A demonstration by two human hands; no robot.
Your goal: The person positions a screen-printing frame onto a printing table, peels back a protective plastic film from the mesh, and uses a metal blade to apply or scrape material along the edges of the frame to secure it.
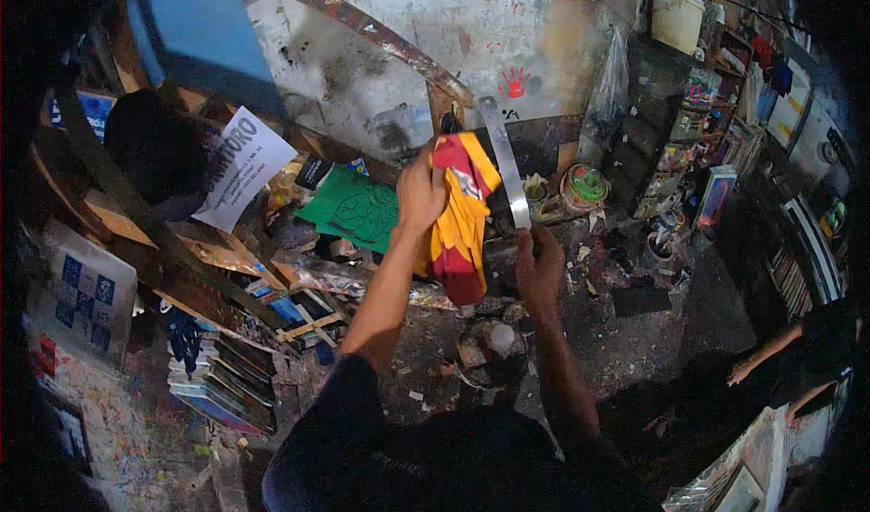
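Where two hands (420, 193) (541, 265) grip, one cloth (459, 231) and one ruler (507, 163) show.

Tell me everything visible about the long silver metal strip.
The long, flat, narrow silver strip looks metallic, greyer above and shiny near its lower end. Its upper end looks rounded. It tilts with its top toward the left, right of the bunched maroon-and-yellow cloth. The person's right hand grips its lower end; contact with the cloth is unclear.

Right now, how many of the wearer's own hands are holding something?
2: the left hand holds red-and-yellow cloth; the right hand holds a metal strip by its lower end.
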